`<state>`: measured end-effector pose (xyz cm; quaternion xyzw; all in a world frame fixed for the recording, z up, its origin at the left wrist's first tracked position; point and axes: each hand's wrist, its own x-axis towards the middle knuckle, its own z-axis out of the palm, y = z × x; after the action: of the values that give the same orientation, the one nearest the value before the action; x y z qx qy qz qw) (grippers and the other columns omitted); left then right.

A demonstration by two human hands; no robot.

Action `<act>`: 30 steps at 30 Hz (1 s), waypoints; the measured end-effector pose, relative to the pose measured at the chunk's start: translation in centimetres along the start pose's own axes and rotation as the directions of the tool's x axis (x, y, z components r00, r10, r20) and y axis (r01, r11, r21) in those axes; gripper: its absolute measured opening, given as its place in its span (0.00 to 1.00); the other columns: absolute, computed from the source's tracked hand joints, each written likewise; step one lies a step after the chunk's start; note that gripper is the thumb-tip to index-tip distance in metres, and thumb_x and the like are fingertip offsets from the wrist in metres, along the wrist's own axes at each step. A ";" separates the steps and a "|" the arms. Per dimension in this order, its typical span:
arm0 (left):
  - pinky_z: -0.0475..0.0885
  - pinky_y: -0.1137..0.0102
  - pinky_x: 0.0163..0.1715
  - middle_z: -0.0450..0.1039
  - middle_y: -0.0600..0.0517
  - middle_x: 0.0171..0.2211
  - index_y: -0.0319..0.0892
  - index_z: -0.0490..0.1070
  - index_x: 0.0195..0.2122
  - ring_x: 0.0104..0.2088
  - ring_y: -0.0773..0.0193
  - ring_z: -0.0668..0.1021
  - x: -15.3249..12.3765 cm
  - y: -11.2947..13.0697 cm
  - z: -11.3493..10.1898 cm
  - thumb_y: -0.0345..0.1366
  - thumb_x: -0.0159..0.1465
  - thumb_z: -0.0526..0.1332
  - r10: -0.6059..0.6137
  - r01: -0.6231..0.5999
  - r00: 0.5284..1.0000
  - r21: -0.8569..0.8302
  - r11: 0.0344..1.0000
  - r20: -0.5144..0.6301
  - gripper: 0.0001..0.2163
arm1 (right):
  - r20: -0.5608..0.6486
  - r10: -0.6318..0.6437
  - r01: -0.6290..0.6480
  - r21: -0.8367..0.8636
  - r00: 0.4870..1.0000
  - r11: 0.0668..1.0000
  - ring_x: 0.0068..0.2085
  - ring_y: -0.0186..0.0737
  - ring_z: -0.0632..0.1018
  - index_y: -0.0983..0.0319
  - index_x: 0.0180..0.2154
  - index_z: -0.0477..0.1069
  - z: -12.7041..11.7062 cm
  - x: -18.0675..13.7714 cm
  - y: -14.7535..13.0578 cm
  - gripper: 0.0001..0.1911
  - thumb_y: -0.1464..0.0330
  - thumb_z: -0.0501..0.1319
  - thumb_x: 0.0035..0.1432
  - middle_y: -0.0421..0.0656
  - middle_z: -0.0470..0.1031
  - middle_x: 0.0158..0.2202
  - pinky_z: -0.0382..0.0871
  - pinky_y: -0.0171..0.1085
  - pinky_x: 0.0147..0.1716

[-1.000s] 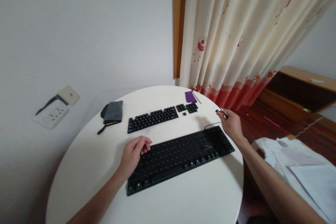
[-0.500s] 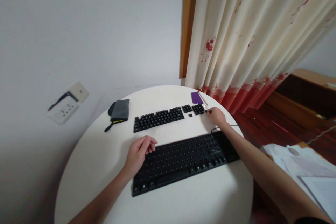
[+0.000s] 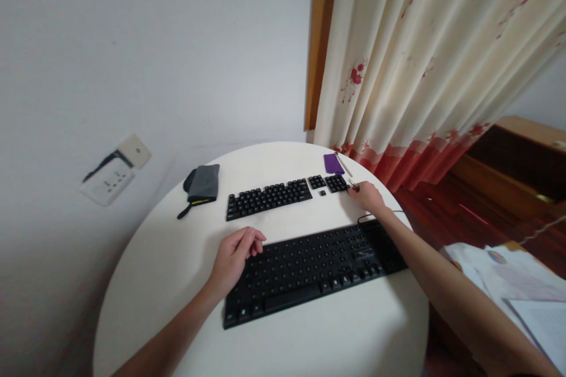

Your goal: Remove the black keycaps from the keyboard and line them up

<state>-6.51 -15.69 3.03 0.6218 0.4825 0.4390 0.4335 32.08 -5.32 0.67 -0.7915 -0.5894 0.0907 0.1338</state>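
A black keyboard (image 3: 305, 265) lies on the white round table, most of its key positions bare and its space bar and several bottom-row keys in place. Behind it, loose black keycaps (image 3: 269, 197) are set out in keyboard order, with a smaller block of number-pad keycaps (image 3: 336, 183) at the right. My left hand (image 3: 236, 250) rests loosely curled at the keyboard's upper left corner, nothing visible in it. By the number-pad keycaps, my right hand (image 3: 367, 195) is closed on a small wire-pronged tool that looks like a keycap puller (image 3: 352, 184). Its fingertips are partly hidden.
A grey pouch (image 3: 203, 182) with a dark strap lies at the back left. A purple cloth (image 3: 333, 164) and a thin pale stick-like brush (image 3: 344, 165) are at the back right. The keyboard cable (image 3: 374, 215) runs under my right forearm. Papers (image 3: 508, 283) lie beyond the table's right side.
The view has shifted very slightly. My right hand stays beside the number-pad keycaps, with slightly more of the wire prongs showing. My left hand keeps its place.
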 end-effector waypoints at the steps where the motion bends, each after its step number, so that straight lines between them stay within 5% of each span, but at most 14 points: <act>1: 0.64 0.73 0.22 0.71 0.51 0.21 0.39 0.75 0.29 0.22 0.66 0.70 0.0 -0.1 0.0 0.49 0.65 0.55 -0.001 0.001 1.000 -0.002 1.000 0.002 0.19 | 0.009 -0.012 0.012 0.005 1.000 1.000 0.38 0.45 0.79 0.64 0.36 0.79 -0.1 -0.1 0.2 0.15 0.60 0.59 0.58 0.52 0.80 0.36 0.64 0.34 0.34; 30: 0.64 0.73 0.23 0.71 0.52 0.21 0.39 0.74 0.29 0.22 0.67 0.69 -0.1 0.0 0.0 0.47 0.66 0.55 0.011 -0.011 1.000 -0.018 1.000 0.020 0.18 | 0.047 -0.103 0.100 0.069 0.994 0.993 0.36 0.43 0.78 0.65 0.32 0.78 -0.3 0.6 0.2 0.07 0.69 0.63 0.51 0.48 0.80 0.32 0.62 0.32 0.33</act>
<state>-6.48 -15.75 3.00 0.6251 0.4707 0.4392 0.4413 32.56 -4.82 0.92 -0.7530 -0.6288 0.1235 0.1496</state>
